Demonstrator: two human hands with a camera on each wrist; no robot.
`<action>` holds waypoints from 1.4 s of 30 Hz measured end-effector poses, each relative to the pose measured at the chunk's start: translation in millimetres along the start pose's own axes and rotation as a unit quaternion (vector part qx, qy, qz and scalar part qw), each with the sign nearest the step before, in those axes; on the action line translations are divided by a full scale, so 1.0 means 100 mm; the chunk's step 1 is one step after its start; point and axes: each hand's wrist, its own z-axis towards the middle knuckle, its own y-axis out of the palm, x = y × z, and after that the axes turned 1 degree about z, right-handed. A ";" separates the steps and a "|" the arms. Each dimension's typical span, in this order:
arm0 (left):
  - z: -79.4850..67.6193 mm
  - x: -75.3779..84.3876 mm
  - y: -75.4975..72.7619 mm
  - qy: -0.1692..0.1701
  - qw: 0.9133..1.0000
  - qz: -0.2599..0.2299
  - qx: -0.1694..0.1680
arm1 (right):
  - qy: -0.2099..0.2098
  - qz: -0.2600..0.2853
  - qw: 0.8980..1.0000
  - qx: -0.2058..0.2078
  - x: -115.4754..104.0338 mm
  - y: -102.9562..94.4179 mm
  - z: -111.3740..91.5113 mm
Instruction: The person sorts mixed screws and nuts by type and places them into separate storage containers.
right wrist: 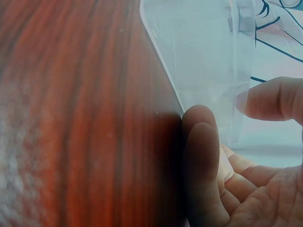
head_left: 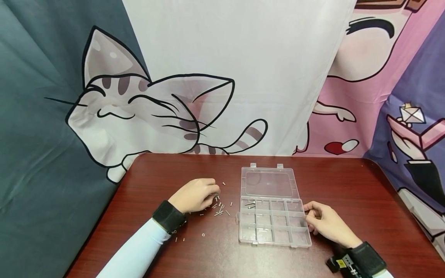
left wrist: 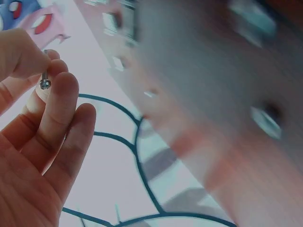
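Between thumb and fingertips, my left hand (head_left: 196, 195) pinches a small metal screw (left wrist: 45, 83), its socketed head showing in the left wrist view. Loose screws (head_left: 219, 211) lie scattered on the table just under and beside that hand. A clear plastic compartment box (head_left: 274, 234) lies with its lid (head_left: 269, 183) folded back. A few screws (head_left: 250, 204) sit in its upper left compartment. My right hand (head_left: 328, 222) holds the box's right side, thumb near the upper rim and fingers against the lower edge.
A small nut (head_left: 203, 234) and other tiny parts (head_left: 179, 239) lie on the reddish-brown table (head_left: 205, 258) near the left forearm. Behind the table's far edge hangs a printed cloth (head_left: 243, 50) with a cartoon cat.
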 end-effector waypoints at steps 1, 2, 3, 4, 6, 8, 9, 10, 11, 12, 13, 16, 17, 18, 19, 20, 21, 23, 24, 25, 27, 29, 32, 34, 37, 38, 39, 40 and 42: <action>0.03 0.03 -0.01 0.005 1.000 -0.002 0.007 | -0.001 0.001 1.000 0.000 0.00 0.00 0.00; 0.06 0.07 -0.02 0.010 1.000 -0.004 0.014 | -0.001 0.001 1.000 0.000 0.00 0.00 0.00; 0.09 0.10 -0.03 0.016 1.000 -0.005 0.022 | -0.001 0.002 1.000 0.001 0.00 0.00 0.00; 0.11 0.13 -0.04 0.022 0.999 -0.004 0.028 | -0.002 0.002 1.000 0.001 0.00 0.00 0.00; 0.17 0.19 -0.04 0.032 0.999 -0.005 0.039 | -0.001 0.003 1.000 0.002 0.00 0.00 0.00; 0.22 0.25 -0.04 0.039 0.998 -0.005 0.044 | 0.000 0.003 1.000 0.003 0.00 0.00 0.00; 0.24 0.27 -0.03 0.043 0.998 -0.005 0.046 | 0.001 0.003 1.000 0.004 0.00 0.00 0.00; 0.27 0.30 -0.03 0.046 0.998 -0.005 0.047 | 0.002 0.002 1.000 0.004 0.00 0.01 0.01; 0.29 0.32 -0.03 0.048 0.998 -0.006 0.048 | 0.003 0.002 1.000 0.005 0.00 0.01 0.01; 0.31 0.35 -0.02 0.051 0.997 -0.007 0.050 | 0.004 0.003 1.000 0.005 0.00 0.01 0.01; 0.33 0.37 -0.02 0.054 0.997 -0.007 0.053 | 0.004 0.002 1.000 0.005 0.00 0.01 0.01; 0.39 0.45 0.00 0.062 0.996 -0.013 0.064 | 0.005 0.002 1.000 0.006 0.00 0.02 0.01; 0.41 0.47 0.01 0.064 0.996 -0.015 0.068 | 0.005 0.002 1.000 0.006 0.00 0.02 0.01; 0.43 0.50 0.02 0.066 0.995 -0.017 0.070 | 0.005 0.002 1.000 0.006 0.00 0.02 0.01; 0.45 0.52 0.02 0.068 0.995 -0.019 0.071 | 0.005 0.001 1.000 0.006 0.00 0.02 0.01; 0.46 0.55 0.03 0.070 0.995 -0.020 0.070 | 0.006 0.001 1.000 0.006 0.00 0.02 0.01; 0.48 0.57 0.03 0.072 0.995 -0.022 0.070 | 0.006 0.000 1.000 0.006 0.00 0.02 0.01; 0.50 0.62 0.05 0.078 0.995 -0.021 0.066 | 0.005 -0.001 1.000 0.006 -0.01 0.01 0.01; 0.51 0.65 0.05 0.081 0.995 -0.019 0.064 | 0.005 -0.001 1.000 0.006 -0.01 0.01 0.01; 0.52 0.67 0.06 0.083 0.994 -0.020 0.062 | 0.004 -0.002 1.000 0.005 -0.01 0.01 0.01; 0.54 0.71 0.07 0.091 0.994 -0.016 0.060 | 0.003 -0.002 1.000 0.005 -0.01 0.01 0.01; 0.55 0.75 0.08 0.098 0.993 -0.013 0.059 | 0.002 -0.003 1.000 0.005 -0.01 0.01 0.01; 0.56 0.80 0.09 0.104 0.993 -0.013 0.060 | 0.001 -0.005 1.000 0.005 -0.02 0.01 0.01; 0.56 0.81 0.10 0.105 0.993 -0.016 0.059 | 0.001 -0.006 1.000 0.005 -0.02 0.01 0.01; 0.57 0.82 0.09 0.105 0.993 -0.017 0.058 | 0.002 -0.006 1.000 0.005 -0.01 0.01 0.00; 0.57 0.83 0.09 0.106 0.993 -0.016 0.058 | 0.003 -0.006 1.000 0.005 -0.01 0.01 0.00; 0.57 0.83 0.09 0.106 0.993 -0.016 0.056 | 0.003 -0.005 1.000 0.005 -0.01 0.01 0.00; 0.57 0.83 0.09 0.106 0.993 -0.015 0.056 | 0.004 -0.005 1.000 0.004 -0.01 0.01 0.01; 0.57 0.83 0.09 0.103 0.993 -0.019 0.052 | 0.004 -0.005 1.000 0.004 0.00 0.00 0.01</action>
